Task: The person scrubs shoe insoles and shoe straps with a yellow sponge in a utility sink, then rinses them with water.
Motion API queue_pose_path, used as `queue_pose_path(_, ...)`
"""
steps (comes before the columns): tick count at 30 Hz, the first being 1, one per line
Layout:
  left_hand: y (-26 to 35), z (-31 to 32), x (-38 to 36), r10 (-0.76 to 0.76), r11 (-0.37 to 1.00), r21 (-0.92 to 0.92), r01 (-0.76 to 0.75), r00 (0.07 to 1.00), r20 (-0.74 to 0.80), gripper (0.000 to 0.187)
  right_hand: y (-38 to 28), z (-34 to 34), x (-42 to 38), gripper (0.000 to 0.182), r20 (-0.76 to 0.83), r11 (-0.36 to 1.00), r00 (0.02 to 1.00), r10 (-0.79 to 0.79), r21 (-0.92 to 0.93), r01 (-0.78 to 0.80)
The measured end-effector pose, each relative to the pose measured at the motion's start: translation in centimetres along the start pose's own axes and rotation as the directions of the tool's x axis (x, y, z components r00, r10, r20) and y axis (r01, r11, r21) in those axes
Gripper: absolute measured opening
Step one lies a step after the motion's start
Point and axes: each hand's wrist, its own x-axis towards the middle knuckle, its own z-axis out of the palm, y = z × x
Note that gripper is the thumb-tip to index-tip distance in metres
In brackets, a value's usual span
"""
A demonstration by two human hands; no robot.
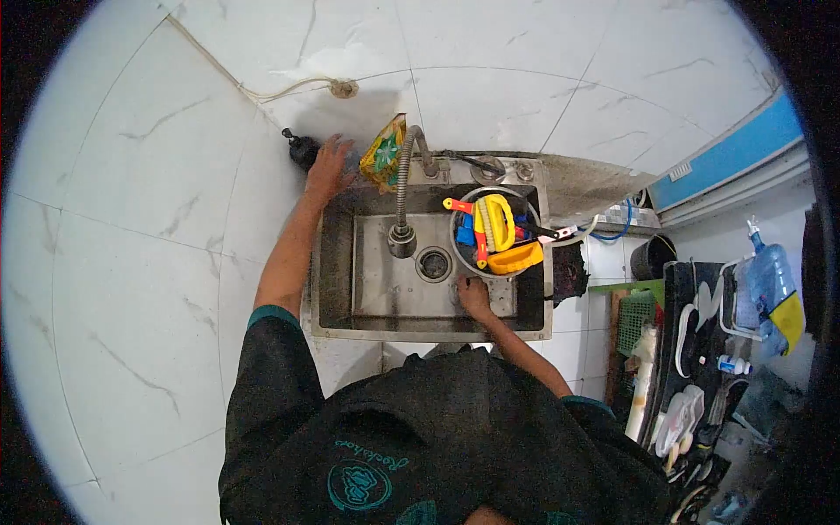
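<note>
- Sink (pixel 385 335): its rim is best cleared with the forearms raised.
- Bowl (pixel 452 236): seen at the right of the sink, loaded with brushes (pixel 494 221); knocks from the right hand (pixel 474 297) should be avoided. That hand is curled just nearer; whether anything is held cannot be told.
- Packet (pixel 382 157): stood close right of the left hand (pixel 330 168), so sideways sweeps are best kept small.
- Black bag (pixel 303 150): placed at far left beside the left hand, whose fingers are loosely spread; contact cannot be confirmed. A full-finger grip would be steadier.

The sink (pixel 372 302) is scuffed, brushed-looking metal.
</note>
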Motion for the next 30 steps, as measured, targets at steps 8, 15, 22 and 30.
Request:
queue_pose_path(8,1.6,-2.7,-0.9,-0.124,0.989,-0.083,0.121,0.991,-0.043,0.086,0.8,1.2,0.1,0.054,-0.167,0.999,0.985,-0.052,-0.014,0.051)
queue_pose_path(15,6.4,-4.3,-7.9,-0.461,0.846,-0.457,0.273,0.806,-0.371,0.058,0.2,-0.2,-0.2,0.057,0.058,0.999,0.998,0.03,0.024,-0.031)
queue_pose_path(22,15.9,-2.7,-20.4,-0.784,0.316,-0.776,0.546,0.611,0.111,0.025,-6.4,-4.8,-2.5,0.045,0.2,0.954,0.96,-0.195,0.267,0.138)
queue_pose_path(30,28.5,-1.9,-19.8,-0.539,-0.041,-0.791,0.61,0.653,0.531,0.034,-8.3,-7.0,-3.4,0.032,0.585,0.294,0.772,-0.246,0.805,-0.516)
